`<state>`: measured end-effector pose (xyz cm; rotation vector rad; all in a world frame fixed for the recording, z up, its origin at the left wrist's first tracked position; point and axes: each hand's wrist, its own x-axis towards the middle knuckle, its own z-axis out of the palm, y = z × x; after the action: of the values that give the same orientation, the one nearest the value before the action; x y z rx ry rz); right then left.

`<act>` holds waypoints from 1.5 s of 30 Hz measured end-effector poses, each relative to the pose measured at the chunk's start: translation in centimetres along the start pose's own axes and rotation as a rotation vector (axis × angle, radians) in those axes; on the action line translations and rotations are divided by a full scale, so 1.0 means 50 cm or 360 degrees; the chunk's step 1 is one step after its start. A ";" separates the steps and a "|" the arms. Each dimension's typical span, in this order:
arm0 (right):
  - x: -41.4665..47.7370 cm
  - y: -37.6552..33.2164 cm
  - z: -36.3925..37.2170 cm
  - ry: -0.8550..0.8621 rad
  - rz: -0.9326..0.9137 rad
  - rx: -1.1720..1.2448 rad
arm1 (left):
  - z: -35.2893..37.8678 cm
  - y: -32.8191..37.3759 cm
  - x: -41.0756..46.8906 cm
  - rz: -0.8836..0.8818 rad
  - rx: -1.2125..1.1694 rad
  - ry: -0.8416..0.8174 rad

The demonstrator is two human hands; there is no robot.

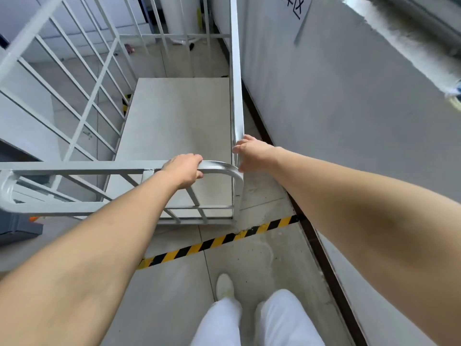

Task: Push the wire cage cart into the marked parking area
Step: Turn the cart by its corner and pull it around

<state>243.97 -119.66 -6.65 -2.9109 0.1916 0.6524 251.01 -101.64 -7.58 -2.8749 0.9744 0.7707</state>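
The grey wire cage cart (174, 126) stands in front of me, its flat floor bare and its barred sides rising left and right. My left hand (184, 169) is closed over the curved top rail of the near end. My right hand (252, 152) grips the top rail of the cart's right side at the near corner. A yellow-and-black striped tape line (219, 242) runs across the floor just behind the cart's near end; another striped piece (125, 102) shows through the left bars. The cart sits beyond the near line, close along the wall.
A grey wall (349, 108) with a dark skirting strip runs close along the cart's right side. A dark grey box (20, 227) sits on the floor at the left. My white trousers and shoe (224, 287) are below. Pale cabinets stand beyond the cart.
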 end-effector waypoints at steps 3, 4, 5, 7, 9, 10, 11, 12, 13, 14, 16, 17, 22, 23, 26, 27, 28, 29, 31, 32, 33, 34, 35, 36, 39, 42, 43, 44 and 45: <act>0.021 0.023 -0.005 0.0080 -0.0071 -0.0077 | -0.019 0.009 0.008 -0.0109 -0.0009 0.0034; 0.029 0.028 -0.011 0.0114 -0.0121 -0.0132 | -0.020 0.009 0.010 -0.0138 -0.0018 0.0042; 0.037 0.031 -0.015 0.0123 -0.0170 -0.0174 | -0.019 0.008 0.008 -0.0154 -0.0040 0.0053; 0.055 0.039 -0.024 0.0065 -0.0281 -0.0224 | -0.016 0.009 0.003 -0.0194 -0.0104 0.0051; 0.065 0.052 -0.029 0.0022 -0.0389 -0.0250 | -0.012 0.012 -0.006 -0.0251 -0.0153 0.0054; 0.067 0.057 -0.029 0.0018 -0.0430 -0.0268 | -0.010 0.009 -0.011 -0.0277 -0.0171 0.0051; 0.069 0.064 -0.029 0.0002 -0.0482 -0.0282 | -0.006 0.009 -0.018 -0.0309 -0.0195 0.0036; 0.074 0.072 -0.029 -0.0014 -0.0544 -0.0285 | 0.000 0.008 -0.025 -0.0341 -0.0215 0.0019; 0.079 0.078 -0.029 -0.0022 -0.0601 -0.0286 | 0.005 0.007 -0.031 -0.0361 -0.0224 0.0009; 0.087 0.082 -0.028 -0.0033 -0.0650 -0.0292 | 0.010 0.006 -0.037 -0.0377 -0.0225 0.0000; 0.098 0.078 -0.025 -0.0101 -0.0731 -0.0318 | 0.018 0.004 -0.054 -0.0420 -0.0249 -0.0024; 0.104 0.073 -0.020 -0.0142 -0.0763 -0.0331 | 0.021 0.004 -0.065 -0.0444 -0.0272 -0.0042; 0.120 0.036 0.011 -0.0170 -0.0837 -0.0366 | 0.033 -0.001 -0.112 -0.0546 -0.0334 -0.0150; 0.116 0.031 0.016 -0.0154 -0.0874 -0.0362 | 0.034 -0.001 -0.121 -0.0557 -0.0332 -0.0175; 0.102 0.023 0.026 -0.0128 -0.0955 -0.0357 | 0.040 -0.003 -0.140 -0.0587 -0.0322 -0.0203; 0.099 0.021 0.030 -0.0125 -0.0948 -0.0361 | 0.041 -0.002 -0.144 -0.0602 -0.0324 -0.0210; 0.096 0.020 0.032 -0.0131 -0.0917 -0.0345 | 0.042 -0.001 -0.147 -0.0614 -0.0327 -0.0210; 0.093 0.017 0.031 -0.0146 -0.0878 -0.0318 | 0.042 0.001 -0.151 -0.0623 -0.0330 -0.0201; 0.090 0.013 0.029 -0.0191 -0.0818 -0.0276 | 0.045 0.005 -0.152 -0.0641 -0.0350 -0.0183; 0.090 0.012 0.029 -0.0209 -0.0796 -0.0277 | 0.048 0.007 -0.154 -0.0652 -0.0368 -0.0172; 0.089 0.010 0.029 -0.0210 -0.0779 -0.0293 | 0.050 0.010 -0.155 -0.0662 -0.0383 -0.0153; 0.089 0.010 0.029 -0.0197 -0.0770 -0.0298 | 0.051 0.013 -0.155 -0.0667 -0.0397 -0.0132; 0.087 0.011 0.027 -0.0193 -0.0756 -0.0302 | 0.052 0.018 -0.154 -0.0672 -0.0413 -0.0113; 0.086 0.011 0.027 -0.0186 -0.0749 -0.0301 | 0.052 0.021 -0.156 -0.0689 -0.0435 -0.0096; 0.081 0.016 0.020 -0.0158 -0.0790 -0.0305 | 0.048 0.027 -0.160 -0.0757 -0.0502 -0.0108; 0.083 0.027 0.014 -0.0113 -0.0905 -0.0270 | 0.039 0.031 -0.155 -0.0797 -0.0539 -0.0128; 0.084 0.031 0.011 -0.0108 -0.0923 -0.0266 | 0.036 0.033 -0.152 -0.0809 -0.0549 -0.0128; 0.086 0.034 0.010 -0.0111 -0.0935 -0.0264 | 0.035 0.035 -0.149 -0.0823 -0.0562 -0.0127; 0.089 0.035 0.009 -0.0117 -0.0950 -0.0267 | 0.033 0.039 -0.147 -0.0833 -0.0562 -0.0123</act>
<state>247.49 -121.69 -9.17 -2.8516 -0.7421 0.6817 244.10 -98.77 -5.39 -3.1242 0.0547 1.0640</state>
